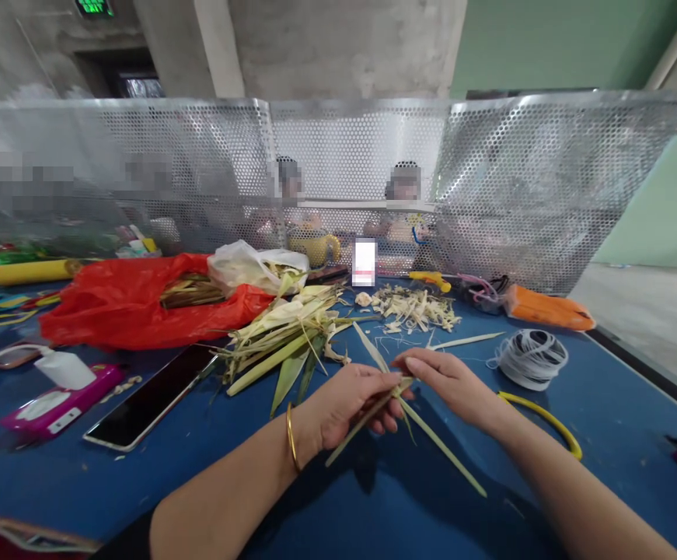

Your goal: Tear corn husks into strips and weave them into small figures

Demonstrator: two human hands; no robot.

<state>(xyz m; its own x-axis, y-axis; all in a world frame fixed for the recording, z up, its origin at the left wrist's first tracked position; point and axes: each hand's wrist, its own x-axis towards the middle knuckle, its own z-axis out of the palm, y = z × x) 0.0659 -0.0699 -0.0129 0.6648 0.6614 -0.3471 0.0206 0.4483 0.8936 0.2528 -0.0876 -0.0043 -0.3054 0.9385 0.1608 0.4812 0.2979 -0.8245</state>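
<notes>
Blue table (198,498), leaf strips (448,451) (pale green) in both hands' fingers (389,383).

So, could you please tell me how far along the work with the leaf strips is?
The leaf strips already look crossed. The left hand and right hand hold them at the crossing. What seems left: their free ends and the leaf pile lying loose.

Blue table (186,498) under dried leaves (285,334).
</notes>
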